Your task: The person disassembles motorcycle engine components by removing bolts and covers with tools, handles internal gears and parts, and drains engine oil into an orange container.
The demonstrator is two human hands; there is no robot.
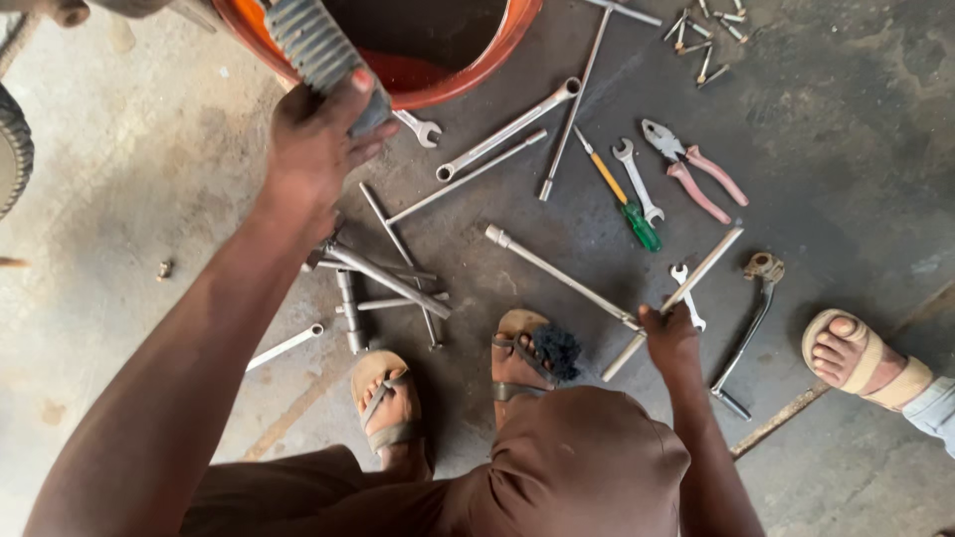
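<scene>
The left hand (316, 139) is raised and closed around a ribbed grey handgrip (320, 48), held in front of an orange basin (497, 55). The right hand (668, 336) is lowered to the concrete floor (129, 179), fingers clamped on a long steel rod (686, 290) lying beside a long socket wrench (557, 272). Pink-handled pliers (691, 169), a green-handled screwdriver (622, 194) and combination spanners (507, 127) are scattered nearby. Another person's sandalled foot (856, 356) is seen at right.

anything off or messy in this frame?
Yes. Hand tools lie scattered loose across the concrete floor: wrenches, long rods, pink-handled pliers, a green-handled screwdriver. Loose bolts lie near the top edge. Several rods cross in a heap right by the sandalled feet.
</scene>
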